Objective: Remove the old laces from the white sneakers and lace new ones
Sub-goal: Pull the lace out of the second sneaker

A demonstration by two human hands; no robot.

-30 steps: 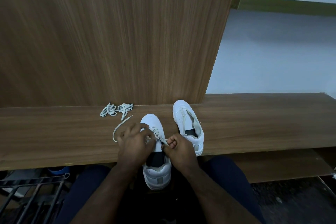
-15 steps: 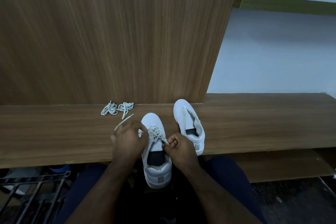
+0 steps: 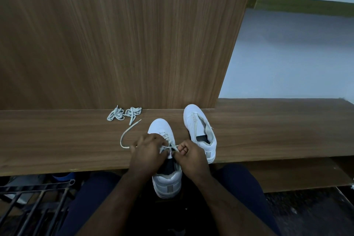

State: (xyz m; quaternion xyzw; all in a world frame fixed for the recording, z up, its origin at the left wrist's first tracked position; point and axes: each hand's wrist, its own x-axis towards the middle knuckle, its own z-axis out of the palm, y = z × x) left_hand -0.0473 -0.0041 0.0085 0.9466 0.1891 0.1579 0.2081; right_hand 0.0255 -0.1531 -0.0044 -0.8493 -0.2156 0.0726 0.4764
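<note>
Two hands (image 3: 168,154) pinch one lace (image 3: 126,137) over two sneakers (image 3: 199,132).

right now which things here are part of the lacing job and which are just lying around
Part of the job:
- near sneaker
- lace, pinched by left hand and right hand
- far sneaker, eyelets bare
- bundle of laces on the wooden ledge

Lying about:
- metal rack
- blue object under the ledge
</note>
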